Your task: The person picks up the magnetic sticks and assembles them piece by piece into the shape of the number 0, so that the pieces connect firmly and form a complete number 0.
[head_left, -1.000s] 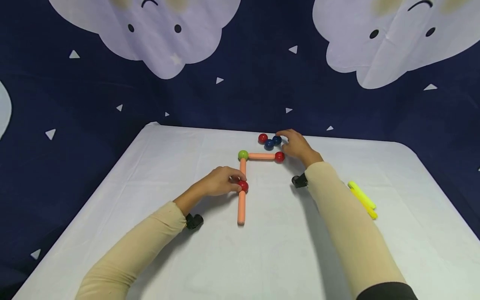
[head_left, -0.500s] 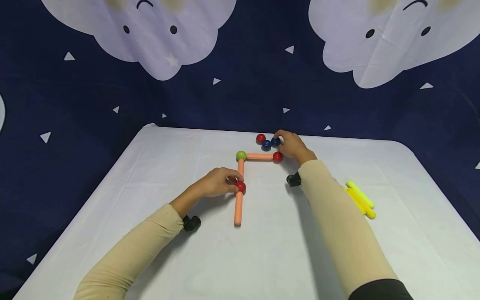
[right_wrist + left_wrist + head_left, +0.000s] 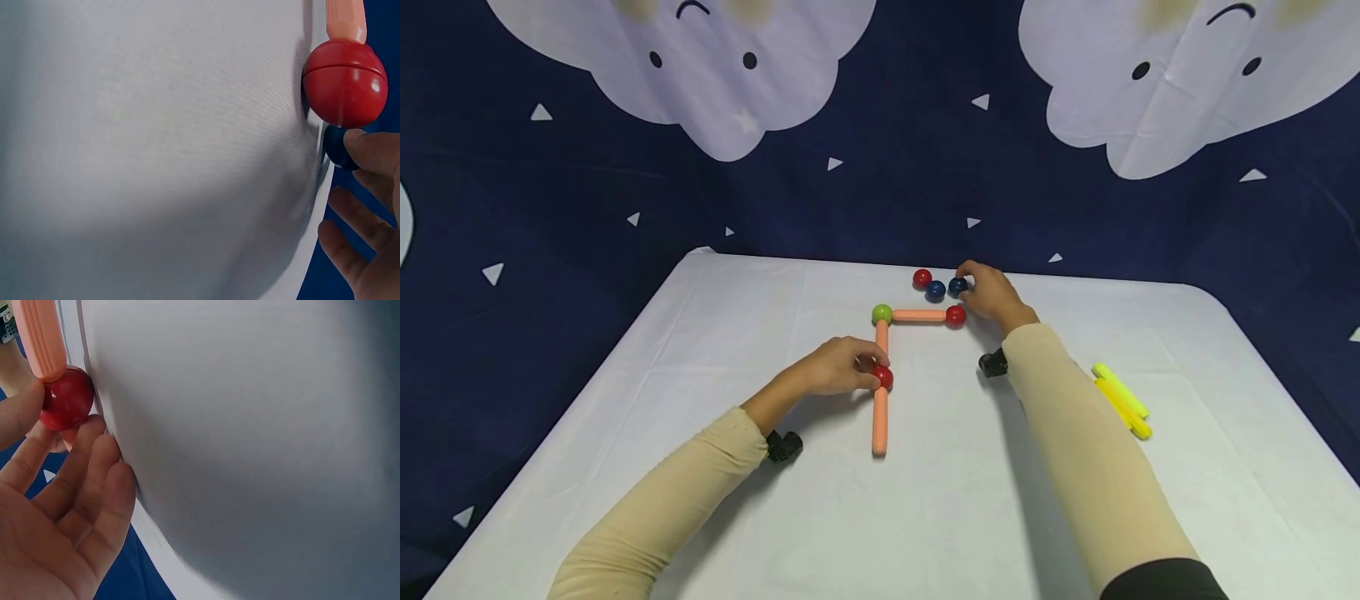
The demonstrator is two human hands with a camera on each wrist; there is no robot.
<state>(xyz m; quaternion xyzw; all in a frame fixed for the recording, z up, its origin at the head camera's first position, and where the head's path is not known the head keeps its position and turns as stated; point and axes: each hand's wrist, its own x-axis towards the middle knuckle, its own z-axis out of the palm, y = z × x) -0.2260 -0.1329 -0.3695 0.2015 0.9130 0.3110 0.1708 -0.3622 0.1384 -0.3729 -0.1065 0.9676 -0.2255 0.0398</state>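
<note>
In the head view, my left hand [image 3: 842,365] pinches a red ball [image 3: 883,377] joined between two salmon-pink sticks. The nearer stick [image 3: 880,423] points toward me; the farther one [image 3: 882,335] ends at a green ball [image 3: 882,314]. From there a third pink stick [image 3: 920,316] runs right to another red ball [image 3: 956,316]. My right hand [image 3: 992,293] pinches a dark blue ball [image 3: 957,287] behind that corner, thumb against it in the right wrist view, where the ball [image 3: 338,148] is partly hidden. The left wrist view shows thumb and fingers around the red ball [image 3: 67,400].
A loose red ball [image 3: 922,278] and a second blue ball [image 3: 935,291] lie left of my right hand, near the far edge of the white table [image 3: 760,517]. Yellow sticks [image 3: 1122,400] lie beside my right forearm. A dark blue cloud-patterned cloth [image 3: 910,192] hangs behind.
The blue ball in my right hand has shifted slightly right, so a gap now shows between it and the other blue ball. My left hand keeps its hold on the red ball.
</note>
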